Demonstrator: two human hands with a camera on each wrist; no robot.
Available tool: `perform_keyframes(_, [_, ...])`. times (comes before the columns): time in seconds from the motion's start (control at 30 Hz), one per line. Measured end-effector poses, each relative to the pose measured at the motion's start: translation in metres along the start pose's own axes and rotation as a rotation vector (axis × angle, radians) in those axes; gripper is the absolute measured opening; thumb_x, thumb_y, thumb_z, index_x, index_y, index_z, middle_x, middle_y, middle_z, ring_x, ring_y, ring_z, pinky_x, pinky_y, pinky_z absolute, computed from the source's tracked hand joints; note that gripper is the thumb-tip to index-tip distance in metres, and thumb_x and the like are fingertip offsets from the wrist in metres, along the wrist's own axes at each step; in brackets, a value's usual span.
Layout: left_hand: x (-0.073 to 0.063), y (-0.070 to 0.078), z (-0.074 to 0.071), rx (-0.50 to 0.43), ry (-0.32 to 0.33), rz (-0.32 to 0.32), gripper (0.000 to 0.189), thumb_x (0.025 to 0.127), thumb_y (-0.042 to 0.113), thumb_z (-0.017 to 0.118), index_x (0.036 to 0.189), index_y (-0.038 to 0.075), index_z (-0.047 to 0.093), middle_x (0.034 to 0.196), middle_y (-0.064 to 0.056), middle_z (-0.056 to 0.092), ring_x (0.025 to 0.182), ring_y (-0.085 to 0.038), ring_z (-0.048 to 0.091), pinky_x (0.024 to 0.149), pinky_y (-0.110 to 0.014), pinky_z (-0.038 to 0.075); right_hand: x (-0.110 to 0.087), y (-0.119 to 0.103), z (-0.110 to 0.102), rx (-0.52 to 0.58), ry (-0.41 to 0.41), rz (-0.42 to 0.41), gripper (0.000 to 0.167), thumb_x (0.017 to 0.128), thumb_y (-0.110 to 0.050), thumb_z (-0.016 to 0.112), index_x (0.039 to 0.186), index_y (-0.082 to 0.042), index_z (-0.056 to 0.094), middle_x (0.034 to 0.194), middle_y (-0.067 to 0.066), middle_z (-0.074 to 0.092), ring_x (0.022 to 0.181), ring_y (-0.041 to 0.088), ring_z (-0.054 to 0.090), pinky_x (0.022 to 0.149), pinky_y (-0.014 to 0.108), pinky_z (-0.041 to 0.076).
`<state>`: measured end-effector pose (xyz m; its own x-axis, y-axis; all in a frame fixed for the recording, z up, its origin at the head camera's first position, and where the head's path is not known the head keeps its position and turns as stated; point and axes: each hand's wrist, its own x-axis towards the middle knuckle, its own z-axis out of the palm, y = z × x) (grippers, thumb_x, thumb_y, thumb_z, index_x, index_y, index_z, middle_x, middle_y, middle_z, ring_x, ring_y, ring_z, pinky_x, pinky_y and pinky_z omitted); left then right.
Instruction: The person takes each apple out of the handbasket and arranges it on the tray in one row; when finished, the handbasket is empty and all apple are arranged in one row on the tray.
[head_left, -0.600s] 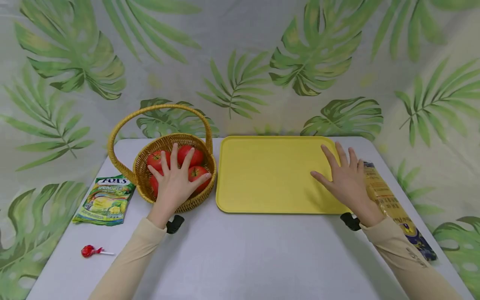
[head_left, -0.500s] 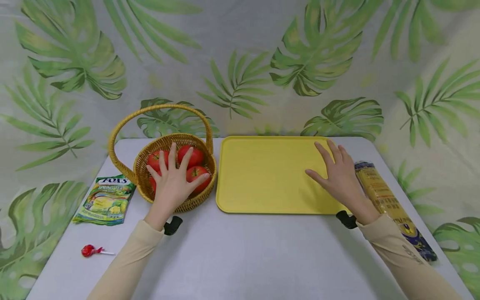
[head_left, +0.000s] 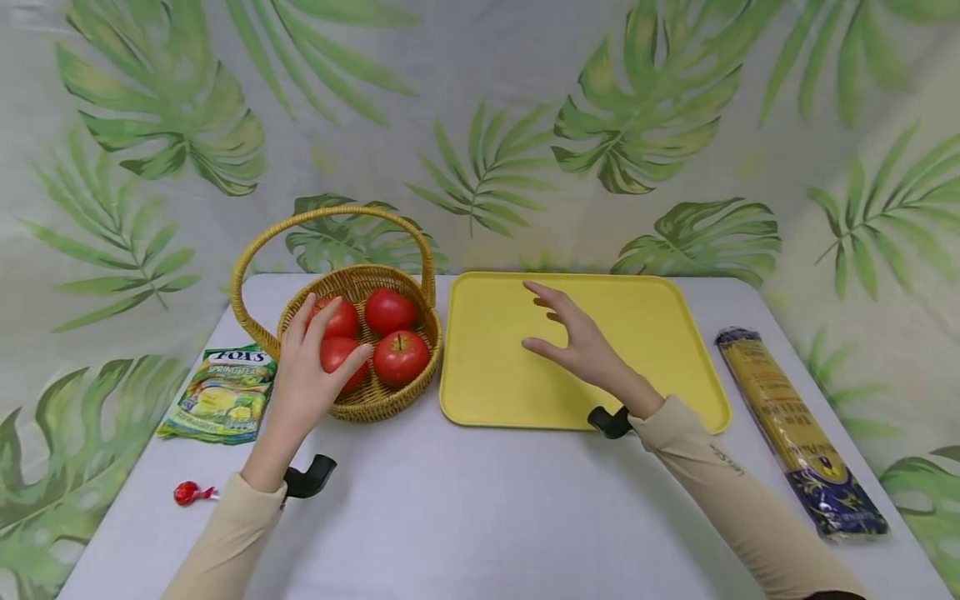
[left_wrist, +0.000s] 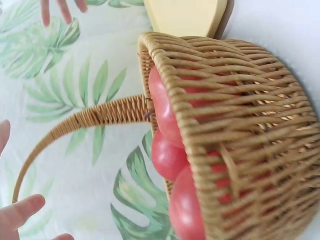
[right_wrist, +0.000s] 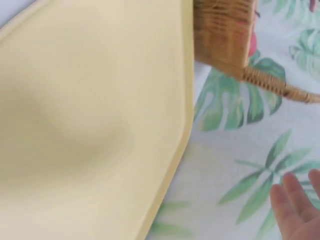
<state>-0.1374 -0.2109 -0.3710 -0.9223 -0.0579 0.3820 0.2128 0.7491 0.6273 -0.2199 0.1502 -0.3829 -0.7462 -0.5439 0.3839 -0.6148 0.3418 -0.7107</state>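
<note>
A wicker basket (head_left: 382,407) with a tall hoop handle holds several red apples (head_left: 401,358). My left hand (head_left: 309,375) hovers over the basket's near left side, fingers spread and slightly bent, holding nothing. In the left wrist view its fingers (left_wrist: 22,212) show near the handle, apart from the apples. To the right of the basket lies a yellow tray (head_left: 495,392). Above the tray's middle is my right hand (head_left: 581,337), empty, its thumb and fingers parted and pointing toward the basket. The right wrist view shows these fingers (right_wrist: 295,205) beyond the tray's edge.
A green candy bag (head_left: 221,396) lies left of the basket, with a red lollipop (head_left: 187,493) nearer the front. Along the right table edge lies a long pack of what looks like spaghetti (head_left: 802,433). A leaf-print cloth (head_left: 480,167) hangs behind the white table.
My right hand has swung left from the tray's right side to over its middle. The left hand has drawn left and back, uncovering more apples. The head view has shifted slightly.
</note>
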Motion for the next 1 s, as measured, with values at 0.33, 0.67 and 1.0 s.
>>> perform_keyframes(0.33, [-0.023,-0.022,-0.012,-0.248,0.07,-0.133,0.064,0.089,0.026,0.07,0.145,0.011,0.042,0.154,-0.013,0.024,0.14,-0.032,0.021,0.105,-0.062,0.024,0.05,-0.018,0.046,0.363,-0.175,0.017,0.068,0.092,-0.007,0.063,0.151,-0.014,0.029,0.148,0.012,0.036,0.128,0.034,0.042,0.104,0.053,0.034])
perform_keyframes(0.67, [-0.049,-0.049,-0.013,-0.355,0.072,-0.306,0.063,0.092,0.02,0.065,0.147,0.008,0.036,0.151,-0.012,0.028,0.133,-0.037,0.033,0.102,-0.056,0.034,0.09,-0.033,0.074,0.455,-0.336,0.032,0.069,0.09,-0.002,0.061,0.15,-0.006,0.027,0.147,0.019,0.035,0.129,0.039,0.037,0.104,0.058,0.03])
perform_keyframes(1.0, [-0.052,-0.072,-0.005,-0.432,-0.093,-0.418,0.074,0.095,0.029,0.06,0.154,0.017,0.017,0.158,-0.012,0.008,0.134,-0.046,0.028,0.099,-0.061,0.034,0.128,-0.022,0.102,0.356,-0.652,0.036,0.069,0.088,-0.01,0.066,0.149,-0.011,0.033,0.151,0.009,0.031,0.136,0.032,0.029,0.107,0.049,0.029])
